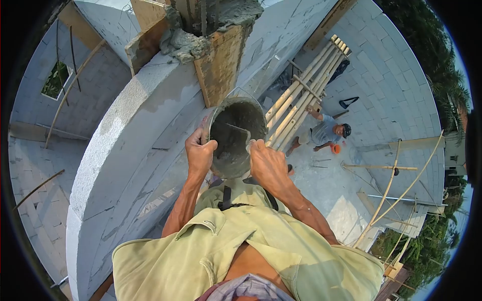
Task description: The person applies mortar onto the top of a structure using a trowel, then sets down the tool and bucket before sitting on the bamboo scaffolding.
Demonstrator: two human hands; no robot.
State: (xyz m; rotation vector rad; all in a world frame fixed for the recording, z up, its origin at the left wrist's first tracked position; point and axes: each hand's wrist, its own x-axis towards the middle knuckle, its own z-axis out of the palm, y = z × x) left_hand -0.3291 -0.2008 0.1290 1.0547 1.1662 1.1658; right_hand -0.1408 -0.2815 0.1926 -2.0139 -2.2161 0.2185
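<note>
a mortar-smeared bucket [232, 168] is sitting near the middle of the view, in front of the wearer's body, its round mouth turning up toward us. its inside is showing grey and wet-looking; we cannot tell how much it is holding. a thin pale line is crossing the inside, and we cannot make out what it is.

we are seeing both hands closing on the bucket. the left hand [200, 154] is curling tightly at the left side, thumb lying by the rim. the right hand [271, 163] is bunching into a near fist at the right side of the rim; its fingertips are partly hiding.

just beyond the bucket, a wooden board [219, 67] is standing against a column, with rough wet mortar [186, 46] clumping at its top. to the left, a pale curved block wall [118, 118] is sweeping downward.

nearer to us, a yellow-green shirt [241, 236] is filling the bottom.

far below on the right, a co-worker [326, 132] in a dark cap is looking up from the pale floor [321, 183], near an orange object [335, 148]. long bamboo poles [306, 93] are leaning beside them. more thin poles [387, 193] are crossing at the far right, and trees [427, 42] are edging the site.
</note>
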